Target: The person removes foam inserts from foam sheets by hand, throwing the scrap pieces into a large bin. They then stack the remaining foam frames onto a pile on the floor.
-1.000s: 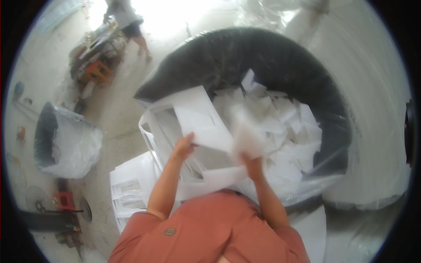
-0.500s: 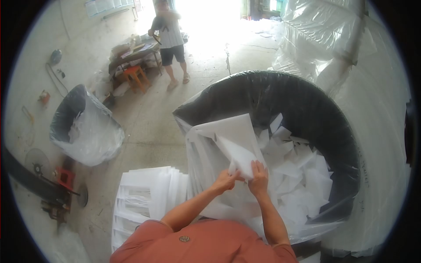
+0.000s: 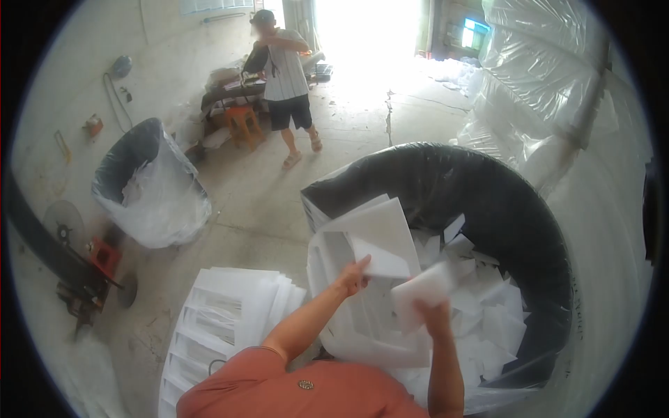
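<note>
My left hand (image 3: 354,276) is closed on the inner edge of a large white foam sheet (image 3: 380,221) with cut-out openings, which leans over the near left side of a big bag-lined container (image 3: 446,161). In my right hand (image 3: 435,315) is a smaller white foam piece (image 3: 422,287), blurred by motion and apart from the sheet. Below and beyond it, many loose white offcuts (image 3: 481,303) lie heaped inside the container. Left of my arm stands a stack of similar sheets (image 3: 216,306) with openings cut in them.
A second bag-lined container (image 3: 164,209) stands to the left, near a fan (image 3: 64,230) and a red stool (image 3: 104,258). Another person (image 3: 284,76) stands by a cluttered table and an orange stool (image 3: 242,125). Plastic-wrapped bulk (image 3: 536,83) rises on the right.
My right hand has drawn a foam piece away from the sheet, toward the right. My left hand has stayed at the sheet. The view has tilted up slightly.
</note>
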A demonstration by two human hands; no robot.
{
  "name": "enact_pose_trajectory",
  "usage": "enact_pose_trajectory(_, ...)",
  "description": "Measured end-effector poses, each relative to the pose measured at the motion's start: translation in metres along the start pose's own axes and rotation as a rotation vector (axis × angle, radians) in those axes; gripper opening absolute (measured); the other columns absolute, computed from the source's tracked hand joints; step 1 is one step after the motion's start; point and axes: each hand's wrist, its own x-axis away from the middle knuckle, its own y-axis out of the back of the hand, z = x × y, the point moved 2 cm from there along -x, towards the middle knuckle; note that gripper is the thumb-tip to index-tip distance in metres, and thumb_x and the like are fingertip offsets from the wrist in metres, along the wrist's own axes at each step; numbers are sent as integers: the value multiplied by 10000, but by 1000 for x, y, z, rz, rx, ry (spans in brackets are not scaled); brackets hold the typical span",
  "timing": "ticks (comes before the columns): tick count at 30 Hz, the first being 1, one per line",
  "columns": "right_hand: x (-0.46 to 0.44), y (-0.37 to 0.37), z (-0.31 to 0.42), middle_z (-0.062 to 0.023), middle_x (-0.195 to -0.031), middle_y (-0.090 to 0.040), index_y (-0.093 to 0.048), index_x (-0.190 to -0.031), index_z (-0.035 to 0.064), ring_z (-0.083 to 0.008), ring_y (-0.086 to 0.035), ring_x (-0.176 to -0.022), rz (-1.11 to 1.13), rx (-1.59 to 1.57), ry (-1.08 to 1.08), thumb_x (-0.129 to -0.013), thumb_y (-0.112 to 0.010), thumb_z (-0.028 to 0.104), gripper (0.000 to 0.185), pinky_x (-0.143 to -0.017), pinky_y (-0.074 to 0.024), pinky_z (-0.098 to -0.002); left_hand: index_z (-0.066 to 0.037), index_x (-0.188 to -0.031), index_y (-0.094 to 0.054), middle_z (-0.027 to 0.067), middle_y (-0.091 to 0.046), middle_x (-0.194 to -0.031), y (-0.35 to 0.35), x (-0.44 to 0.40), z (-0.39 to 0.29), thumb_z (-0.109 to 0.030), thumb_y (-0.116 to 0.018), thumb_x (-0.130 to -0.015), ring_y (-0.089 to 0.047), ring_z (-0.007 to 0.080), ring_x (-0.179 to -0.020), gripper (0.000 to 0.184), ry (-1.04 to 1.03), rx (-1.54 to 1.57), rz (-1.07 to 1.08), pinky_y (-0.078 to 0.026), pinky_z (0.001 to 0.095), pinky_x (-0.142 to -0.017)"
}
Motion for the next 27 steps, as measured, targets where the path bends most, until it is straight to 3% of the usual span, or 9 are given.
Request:
enact_pose_trajectory(4,-36,105,-16,-150,-1176,-595,-467,-1253,-35,-250,-595,-1075,-419,-715,-58,-919,-659,273,493,-987,-459,-375,31,-1086,-474,79,-548,-840,-17,18,2,-458,-700,-854,-474,150,-541,586,-53,-57,-174,-325,287,-423)
enact_pose_trajectory(6,-38,102,-20,-172,-1309,-517,-391,-1355,-22,-281,-528,-1213,-526,-79,-31,-827,-760,328,733,-981,-436,-388,39,-1047,-491,86,-546,-795,-31,25,0,-472,-693,-854,-470,155,-491,582,-84,-138,-236,-323,295,-400)
enact_pose_trajectory(8,-21,48,-24,-222,-1497,-291,-245,-1461,12,-354,-256,-1422,-489,850,368,-666,-870,324,1058,-1146,-212,-476,30,-835,-525,84,-512,-648,-34,5,15,-544,-586,-896,-484,167,-457,581,-123,-208,-214,-342,314,-379)
enact_pose_trajectory(10,-5,-23,12,-248,-1562,-106,-183,-1503,34,-384,-34,-1473,-31,1060,354,-587,-895,211,1173,-1174,-88,-524,17,-738,-518,83,-494,-598,-45,8,26,-583,-512,-920,-493,174,-456,627,-74,-235,-155,-352,324,-376)
enact_pose_trajectory(12,-14,-53,-8,-227,-1556,-154,-242,-1494,58,-406,-61,-1466,235,1369,332,-637,-846,194,1057,-1148,-92,-600,11,-697,-504,76,-472,-566,-62,25,38,-588,-413,-955,-484,180,-452,659,-75,-319,-47,-384,329,-393)
enact_pose_trajectory(17,-61,-14,-69,-211,-1296,-554,-552,-1287,31,-452,-410,-1306,-23,1322,586,-774,-608,32,517,-1082,-299,-560,32,-986,-543,66,-483,-646,-66,58,73,-539,-408,-977,-501,177,-476,586,-41,-336,54,-448,327,-453)
enact_pose_trajectory(20,-64,1,-75,-198,-1255,-583,-594,-1234,29,-448,-477,-1238,25,1251,523,-753,-608,13,482,-1041,-359,-538,-10,-1183,-497,67,-501,-741,-55,92,51,-476,-479,-974,-547,184,-535,511,-7,-522,240,-487,322,-504)
enact_pose_trajectory(23,-57,-9,-60,-190,-1152,-608,-620,-1169,23,-439,-543,-1109,-1,1301,598,-698,-596,-12,473,-923,-437,-513,-48,-1228,-500,76,-557,-882,-35,91,48,-431,-559,-951,-617,194,-718,476,185,-255,203,-520,318,-620)
enact_pose_trajectory(27,-49,-34,-42,-177,-1078,-610,-621,-1156,22,-430,-552,-1060,24,1389,648,-678,-605,6,478,-858,-457,-507,-88,-1261,-508,65,-592,-1135,-30,65,23,-395,-629,-922,-599,207,-1003,473,64,194,220,-515,362,-828)
